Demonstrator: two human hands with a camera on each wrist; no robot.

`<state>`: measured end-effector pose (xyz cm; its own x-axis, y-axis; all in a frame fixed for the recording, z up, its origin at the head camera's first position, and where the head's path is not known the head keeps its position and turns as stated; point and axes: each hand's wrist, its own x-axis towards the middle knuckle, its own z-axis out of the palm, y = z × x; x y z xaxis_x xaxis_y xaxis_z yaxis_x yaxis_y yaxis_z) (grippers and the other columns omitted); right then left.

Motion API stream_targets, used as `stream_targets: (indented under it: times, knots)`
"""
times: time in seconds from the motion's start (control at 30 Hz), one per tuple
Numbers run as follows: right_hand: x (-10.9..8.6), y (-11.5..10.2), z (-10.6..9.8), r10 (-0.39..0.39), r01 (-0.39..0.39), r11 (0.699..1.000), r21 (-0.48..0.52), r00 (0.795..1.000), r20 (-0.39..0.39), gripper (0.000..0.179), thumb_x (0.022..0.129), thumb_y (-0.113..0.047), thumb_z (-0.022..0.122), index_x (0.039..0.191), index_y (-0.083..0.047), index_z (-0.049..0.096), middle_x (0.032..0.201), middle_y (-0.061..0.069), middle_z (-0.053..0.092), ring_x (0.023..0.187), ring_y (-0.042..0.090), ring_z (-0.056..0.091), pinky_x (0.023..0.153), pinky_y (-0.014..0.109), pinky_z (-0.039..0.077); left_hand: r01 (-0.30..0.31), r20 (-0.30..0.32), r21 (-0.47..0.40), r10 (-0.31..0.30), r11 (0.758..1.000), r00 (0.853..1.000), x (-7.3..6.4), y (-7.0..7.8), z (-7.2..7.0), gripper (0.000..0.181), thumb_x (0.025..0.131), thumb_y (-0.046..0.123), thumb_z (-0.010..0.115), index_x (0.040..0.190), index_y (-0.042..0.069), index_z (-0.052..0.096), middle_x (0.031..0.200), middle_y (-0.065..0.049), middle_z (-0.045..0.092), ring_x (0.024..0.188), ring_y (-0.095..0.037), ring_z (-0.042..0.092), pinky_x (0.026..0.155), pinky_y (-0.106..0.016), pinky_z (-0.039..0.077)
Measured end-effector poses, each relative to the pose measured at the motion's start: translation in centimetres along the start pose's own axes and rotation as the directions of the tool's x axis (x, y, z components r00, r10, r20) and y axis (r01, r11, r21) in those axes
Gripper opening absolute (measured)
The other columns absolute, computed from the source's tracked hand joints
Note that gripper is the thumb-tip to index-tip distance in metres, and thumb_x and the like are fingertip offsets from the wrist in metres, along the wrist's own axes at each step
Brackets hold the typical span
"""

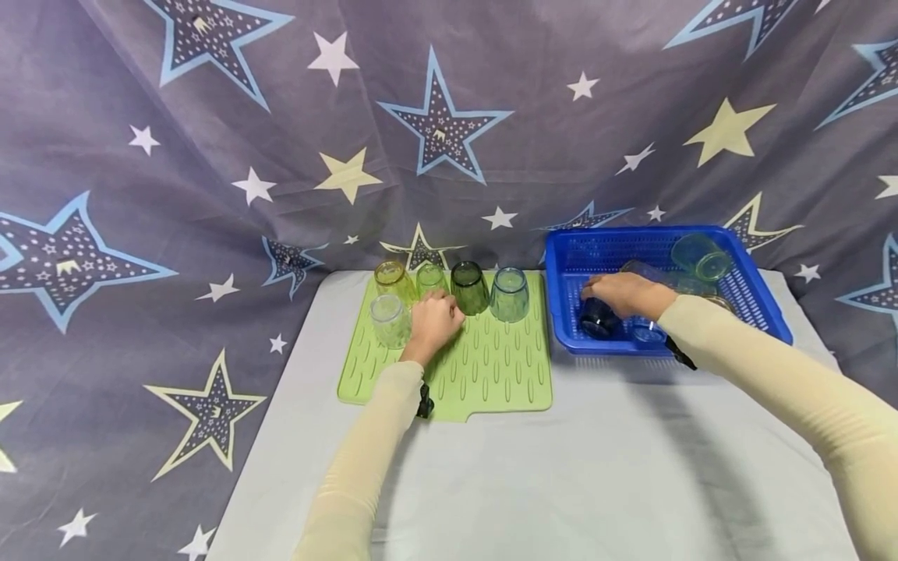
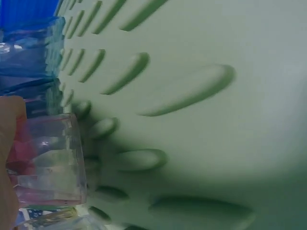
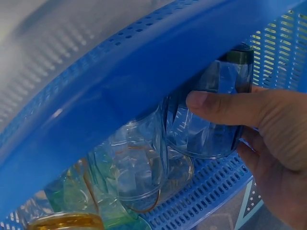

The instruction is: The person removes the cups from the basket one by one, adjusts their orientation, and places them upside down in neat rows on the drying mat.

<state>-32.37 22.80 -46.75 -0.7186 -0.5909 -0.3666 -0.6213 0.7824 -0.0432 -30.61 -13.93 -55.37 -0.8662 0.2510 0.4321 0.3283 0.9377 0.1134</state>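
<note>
My left hand (image 1: 433, 321) grips a clear glass (image 2: 53, 163) on the light green draining mat (image 1: 491, 382); the hand hides this glass in the head view. To its left stands another clear glass (image 1: 390, 319). Behind them are an amber glass (image 1: 394, 282), a green glass (image 1: 431, 279), a dark grey glass (image 1: 469, 288) and a light blue glass (image 1: 509, 294). Inside the blue basket (image 1: 561, 292), my right hand (image 1: 624, 294) holds a dark blue glass (image 3: 206, 127), thumb along its near side and fingers behind it.
More glasses lie in the basket: a clear-blue glass (image 3: 136, 158) beside the held one, a green glass (image 1: 701, 257) at the back right, and an amber-rimmed glass (image 3: 64, 221). The basket's raised wall surrounds them. A star-patterned curtain (image 1: 449, 202) hangs behind the white-covered table (image 1: 596, 483).
</note>
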Motion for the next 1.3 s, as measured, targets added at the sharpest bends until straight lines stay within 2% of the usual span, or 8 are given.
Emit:
stream_targets:
  times: [0.13,0.23,0.4,0.47,0.63,1.0,1.17,1.3]
  knots:
    - [0.0,0.0,0.3,0.016,-0.016,1.0,0.01,1.0,0.009,0.072,0.076,0.029,0.056,0.138,-0.007,0.062,0.148,0.028,0.052,0.111,0.039,0.064,0.051,0.026,0.033,-0.012,-0.016,0.023,0.012,1.0,1.0,-0.5,-0.1,0.5,0.014,0.085,0.013,0.063,0.078,0.01,0.075,0.081,-0.005,0.069,0.071,-0.024,0.063,0.047,-0.034,0.049]
    - [0.0,0.1,0.5,0.018,-0.018,1.0,0.004,1.0,0.004,0.072,0.075,0.027,0.06,0.137,-0.009,0.063,0.145,0.026,0.055,0.112,0.038,0.064,0.053,0.028,0.039,-0.013,-0.032,0.031,0.014,0.999,0.999,-0.7,-0.1,0.8,0.014,0.086,0.014,0.063,0.079,0.011,0.074,0.083,-0.005,0.068,0.074,-0.024,0.063,0.047,-0.034,0.049]
    - [-0.1,0.1,0.4,-0.009,0.008,1.0,-0.025,0.999,-0.034,0.064,0.071,0.013,0.079,0.13,-0.009,0.067,0.132,0.022,0.065,0.117,0.044,0.064,0.075,0.044,0.06,-0.007,-0.046,0.025,0.008,1.0,0.999,-0.9,0.0,0.8,0.012,0.086,0.015,0.064,0.077,0.01,0.072,0.084,-0.006,0.068,0.078,-0.026,0.065,0.049,-0.037,0.051]
    - [-0.1,0.1,0.3,-0.024,0.022,0.999,-0.029,0.998,-0.05,0.062,0.069,0.006,0.085,0.127,-0.009,0.068,0.126,0.021,0.068,0.113,0.044,0.066,0.082,0.05,0.06,-0.001,-0.041,0.02,0.001,1.0,0.999,-0.9,0.0,0.8,0.012,0.086,0.015,0.065,0.077,0.01,0.072,0.085,-0.006,0.069,0.079,-0.027,0.065,0.05,-0.038,0.052]
    - [-0.1,0.3,0.3,-0.029,0.029,1.0,-0.004,0.998,-0.064,0.061,0.069,0.0,0.089,0.125,-0.008,0.068,0.122,0.018,0.07,0.109,0.041,0.068,0.083,0.051,0.06,0.012,-0.027,0.015,-0.012,1.0,1.0,-0.9,0.0,0.7,0.012,0.087,0.015,0.064,0.078,0.01,0.072,0.088,-0.008,0.07,0.081,-0.028,0.066,0.051,-0.039,0.053]
    - [-0.1,0.8,-0.1,0.062,-0.06,0.998,0.03,0.996,-0.06,0.074,0.072,-0.011,0.091,0.139,-0.007,0.06,0.14,0.025,0.06,0.123,0.044,0.061,0.09,0.052,0.058,0.001,-0.056,0.013,0.0,1.0,0.998,-0.8,-0.3,0.9,0.012,0.086,0.014,0.065,0.077,0.011,0.072,0.08,-0.006,0.065,0.073,-0.026,0.062,0.047,-0.037,0.049]
    - [-0.5,0.9,-0.6,0.066,-0.06,0.995,0.084,0.995,-0.07,0.074,0.073,-0.013,0.091,0.139,-0.005,0.059,0.143,0.031,0.054,0.126,0.048,0.057,0.095,0.055,0.055,-0.002,-0.067,0.01,0.002,1.0,0.998,-0.8,-0.5,1.1,0.013,0.086,0.013,0.064,0.074,0.011,0.07,0.079,-0.006,0.064,0.072,-0.026,0.061,0.046,-0.036,0.048]
    - [-0.8,1.1,-0.9,0.056,-0.041,0.99,0.135,0.993,-0.103,0.072,0.072,-0.014,0.092,0.136,-0.003,0.061,0.14,0.029,0.057,0.124,0.047,0.059,0.095,0.056,0.054,-0.004,-0.076,0.01,0.004,1.0,0.997,-0.8,-0.5,1.3,0.013,0.085,0.012,0.064,0.073,0.011,0.069,0.078,-0.006,0.064,0.071,-0.026,0.06,0.045,-0.036,0.047]
